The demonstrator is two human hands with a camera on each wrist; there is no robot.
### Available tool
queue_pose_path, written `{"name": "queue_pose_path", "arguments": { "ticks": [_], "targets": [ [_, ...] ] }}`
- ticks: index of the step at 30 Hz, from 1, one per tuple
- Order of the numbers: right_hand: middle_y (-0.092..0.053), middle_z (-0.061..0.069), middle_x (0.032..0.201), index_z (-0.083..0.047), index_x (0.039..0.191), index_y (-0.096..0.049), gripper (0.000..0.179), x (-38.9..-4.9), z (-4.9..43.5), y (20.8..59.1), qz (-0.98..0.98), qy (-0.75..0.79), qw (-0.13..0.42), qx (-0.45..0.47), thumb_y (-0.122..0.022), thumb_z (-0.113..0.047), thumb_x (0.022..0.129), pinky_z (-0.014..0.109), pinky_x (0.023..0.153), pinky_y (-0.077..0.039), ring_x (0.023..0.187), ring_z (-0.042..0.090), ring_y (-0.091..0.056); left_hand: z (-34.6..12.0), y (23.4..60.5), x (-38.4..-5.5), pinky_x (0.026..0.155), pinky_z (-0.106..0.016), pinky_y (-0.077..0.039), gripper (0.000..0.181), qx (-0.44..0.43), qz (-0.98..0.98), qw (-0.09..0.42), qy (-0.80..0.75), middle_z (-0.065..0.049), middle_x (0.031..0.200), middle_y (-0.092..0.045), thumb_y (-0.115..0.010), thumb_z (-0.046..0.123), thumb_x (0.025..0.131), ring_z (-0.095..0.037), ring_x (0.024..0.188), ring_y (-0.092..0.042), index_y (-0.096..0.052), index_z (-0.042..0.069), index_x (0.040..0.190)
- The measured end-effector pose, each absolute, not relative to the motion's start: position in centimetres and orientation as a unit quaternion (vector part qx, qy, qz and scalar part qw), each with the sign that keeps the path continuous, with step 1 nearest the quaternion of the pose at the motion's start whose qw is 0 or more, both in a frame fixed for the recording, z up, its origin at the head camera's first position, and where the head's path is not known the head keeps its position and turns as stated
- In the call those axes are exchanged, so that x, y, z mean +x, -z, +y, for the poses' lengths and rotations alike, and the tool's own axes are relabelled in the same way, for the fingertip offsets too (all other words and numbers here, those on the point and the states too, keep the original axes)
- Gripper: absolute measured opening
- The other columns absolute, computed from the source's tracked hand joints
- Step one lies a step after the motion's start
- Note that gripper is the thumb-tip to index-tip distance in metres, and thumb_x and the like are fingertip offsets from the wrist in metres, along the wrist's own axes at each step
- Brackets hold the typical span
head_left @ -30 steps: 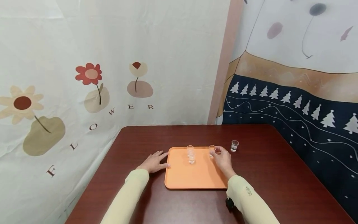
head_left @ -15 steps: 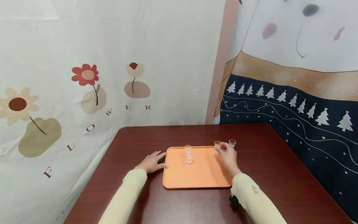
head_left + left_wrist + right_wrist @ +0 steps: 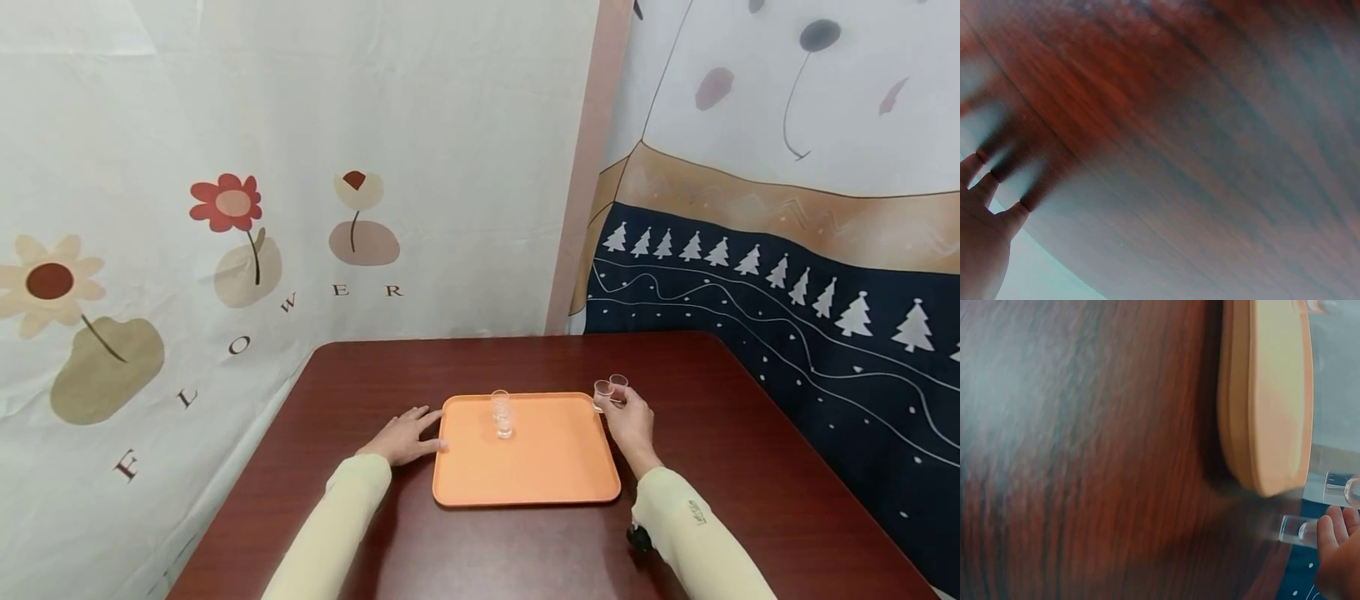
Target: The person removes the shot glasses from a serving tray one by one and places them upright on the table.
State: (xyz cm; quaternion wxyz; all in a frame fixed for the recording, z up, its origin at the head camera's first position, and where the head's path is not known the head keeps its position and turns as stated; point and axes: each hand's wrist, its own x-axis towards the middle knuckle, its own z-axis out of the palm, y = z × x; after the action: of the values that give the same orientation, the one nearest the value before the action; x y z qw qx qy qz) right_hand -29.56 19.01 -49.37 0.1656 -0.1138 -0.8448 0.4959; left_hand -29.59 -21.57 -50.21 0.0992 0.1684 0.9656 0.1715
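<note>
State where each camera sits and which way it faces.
Head: on the head, facing forward and down at table, tray and cups; left hand, right hand, sleeves show.
Left wrist: worn there, facing the table; left hand partly shows, lower left.
Right wrist: worn there, facing table and tray; right hand partly shows, lower right.
Shared: head and right wrist both show tray, cups and right hand.

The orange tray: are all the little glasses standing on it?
No, two little glasses stand on the orange tray, but the right hand holds a third glass, and a fourth glass is off the tray.
</note>
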Motion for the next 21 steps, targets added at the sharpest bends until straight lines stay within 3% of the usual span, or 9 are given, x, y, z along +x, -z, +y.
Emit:
{"name": "queue_pose_path", "arguments": {
  "ticks": [6,21],
  "targets": [
    [-0.070,0.019,0.109,-0.001,0.117,-0.066,0.037,-29.6,20.2,49.9,-0.847,-0.487,0.174,-0.123,-0.073,-0.026,0.090,0.046,0.090,-0.048,0.105,0.034,-0.063,-21.7,50.4,-29.5,0.114,-0.063,-0.019,0.076,0.165,0.966,0.099,-0.171,-0.023,0.156,-0.032,-0.061,0.056,0.093,-0.041,0.145,-0.024,-0.039,0.018,0.155],
    [-0.066,0.023,0.118,0.000,0.125,-0.063,0.041,-29.7,22.6,50.7,-0.853,-0.468,0.179,-0.144,-0.071,-0.023,0.093,0.051,0.096,-0.044,0.111,0.038,-0.060,-21.4,50.0,-29.3,0.114,-0.062,-0.019,0.074,0.166,0.967,0.095,-0.170,-0.023,0.155,-0.033,-0.062,0.055,0.093,-0.041,0.145,-0.026,-0.040,0.017,0.154]
  ]
}}
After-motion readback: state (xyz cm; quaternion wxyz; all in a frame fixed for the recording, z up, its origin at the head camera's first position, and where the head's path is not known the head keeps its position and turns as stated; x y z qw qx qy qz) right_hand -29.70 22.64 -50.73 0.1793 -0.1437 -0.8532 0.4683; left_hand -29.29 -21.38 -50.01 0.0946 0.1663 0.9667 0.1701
